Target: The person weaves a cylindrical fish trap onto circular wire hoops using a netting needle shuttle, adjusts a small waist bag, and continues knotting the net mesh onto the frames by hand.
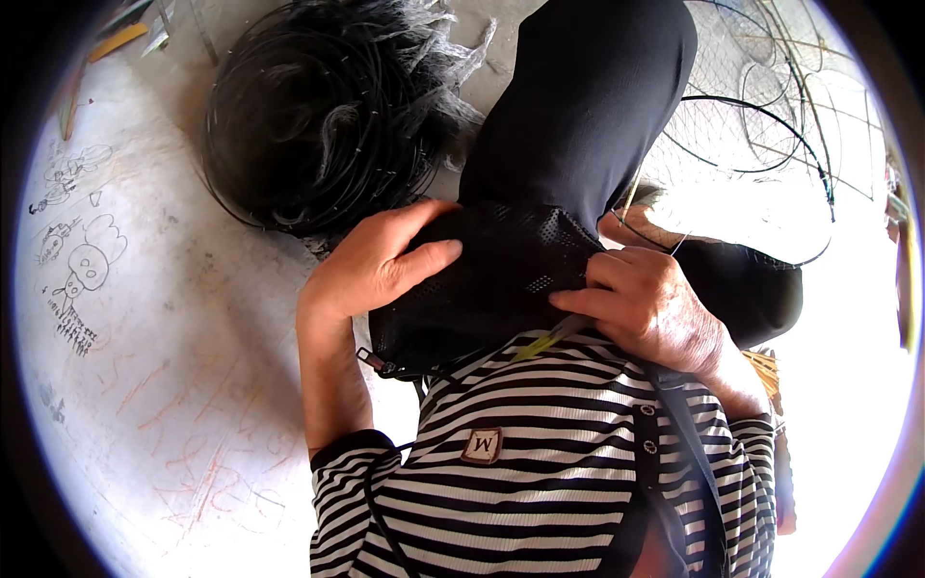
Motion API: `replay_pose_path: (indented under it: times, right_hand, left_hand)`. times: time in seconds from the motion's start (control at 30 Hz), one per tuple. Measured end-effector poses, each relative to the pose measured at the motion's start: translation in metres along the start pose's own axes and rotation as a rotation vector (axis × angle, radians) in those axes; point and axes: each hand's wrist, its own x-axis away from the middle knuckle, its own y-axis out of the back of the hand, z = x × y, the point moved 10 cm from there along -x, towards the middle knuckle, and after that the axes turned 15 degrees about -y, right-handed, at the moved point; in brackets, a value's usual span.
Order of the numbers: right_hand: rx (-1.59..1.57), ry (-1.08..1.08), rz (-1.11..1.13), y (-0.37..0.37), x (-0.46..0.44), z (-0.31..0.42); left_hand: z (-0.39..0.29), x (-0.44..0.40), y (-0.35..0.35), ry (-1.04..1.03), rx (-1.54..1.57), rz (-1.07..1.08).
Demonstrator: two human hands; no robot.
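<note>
A black mesh pouch (501,275) lies across my lap, with a zipper pull (371,361) at its lower left corner. My left hand (371,260) grips its left side, the thumb lying on top and most fingers hidden. On the right, my right hand (646,299) has its fingers curled on the mesh near the pouch's right edge, closed on the fabric. Just below these fingers, a thin yellow-green item (549,342) shows against my striped shirt; its kind is unclear.
A coil of black rings with grey netting (328,125) lies on the floor at the upper left. More hoops and netting (761,125) stand at the upper right. My bent leg (588,106) rises between them. Drawings (87,265) mark the pale floor (173,318) on the left.
</note>
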Motion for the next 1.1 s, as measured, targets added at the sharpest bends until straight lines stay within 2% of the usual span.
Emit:
replay_pose_path:
  times: [0.5, 0.63, 0.7, 0.87, 0.97, 1.03, 1.1]
  right_hand:
    - [-0.002, 0.023, -0.056, 0.005, 0.005, 0.009]
    - [0.007, 0.090, -0.192, 0.023, -0.002, 0.019]
    - [0.000, 0.098, -0.215, 0.030, -0.009, 0.023]
    - [-0.080, 0.138, -0.218, 0.041, -0.043, 0.022]
    - [-0.192, 0.214, -0.222, 0.051, -0.075, 0.028]
    - [-0.155, 0.203, -0.182, 0.054, -0.100, 0.040]
    - [-0.143, 0.170, -0.111, 0.058, -0.124, 0.056]
  left_hand:
    - [0.011, 0.003, 0.001, 0.030, 0.061, -0.032]
    - [0.016, 0.001, 0.005, 0.052, 0.109, -0.036]
    - [0.029, 0.006, 0.011, 0.200, 0.143, -0.130]
    - [0.061, 0.012, 0.010, 0.437, 0.540, -0.525]
    - [0.083, -0.002, 0.002, 0.363, 0.735, -0.422]
    - [0.082, 0.001, 0.002, 0.365, 0.843, -0.592]
    - [0.088, -0.011, 0.000, 0.276, 1.011, -0.624]
